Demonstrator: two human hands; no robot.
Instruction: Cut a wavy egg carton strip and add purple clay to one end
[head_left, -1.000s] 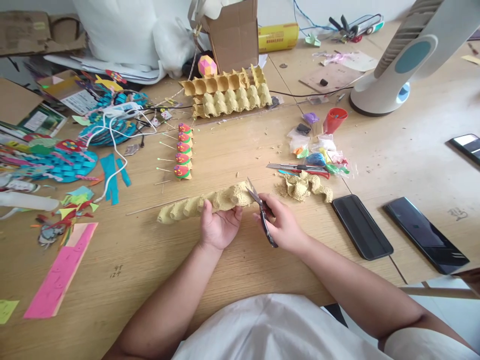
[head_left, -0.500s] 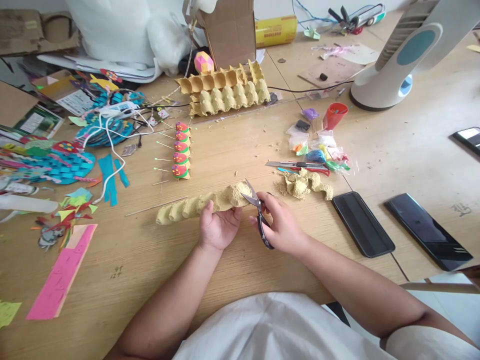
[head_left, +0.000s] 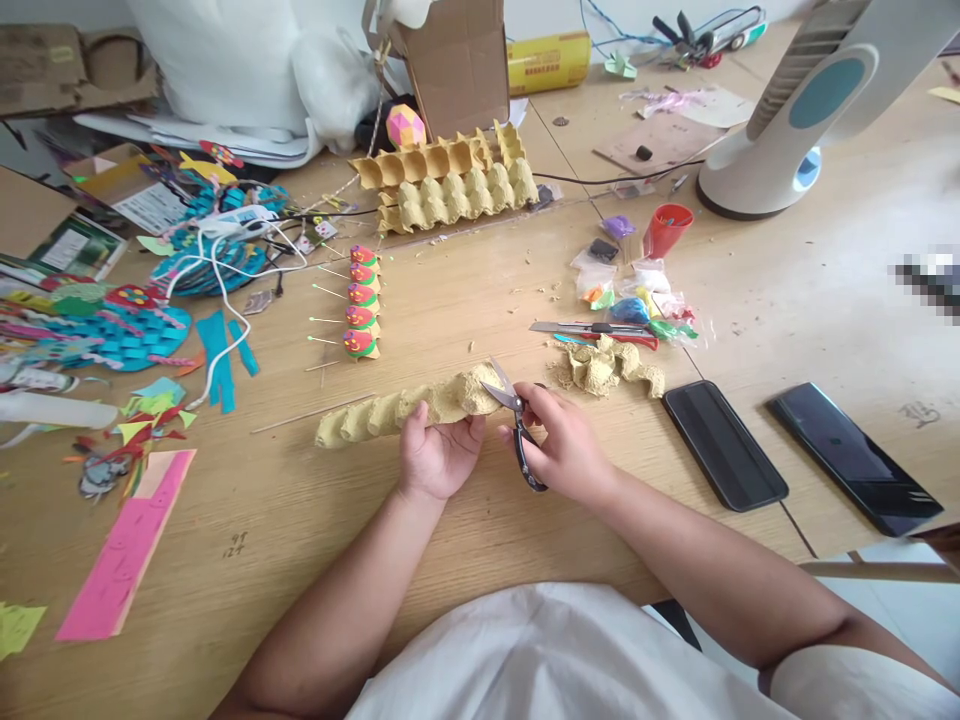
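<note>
My left hand (head_left: 441, 455) holds a strip of yellowish egg carton (head_left: 382, 412) from below, its thumb against the near side. The strip runs off to the left, a little above the table. In my right hand (head_left: 562, 445) is a pair of scissors (head_left: 519, 430) with black handles. Their blades are parted and lie at the right end of the strip, touching or just over it. Torn carton scraps (head_left: 600, 370) lie to the right, beyond my right hand. A row of painted carton cups (head_left: 362, 305) in red and green stands farther back.
A utility knife (head_left: 592, 328), bags of coloured clay (head_left: 637, 300) and a red cup (head_left: 667, 230) are at back right. Two phones (head_left: 726, 445) (head_left: 851, 455) lie right. More egg cartons (head_left: 465, 195) stand behind; a thin stick (head_left: 300, 415) lies behind the strip.
Almost nothing differs. The view has shifted slightly, and both hands, the strip and the scissors keep nearly the same position.
</note>
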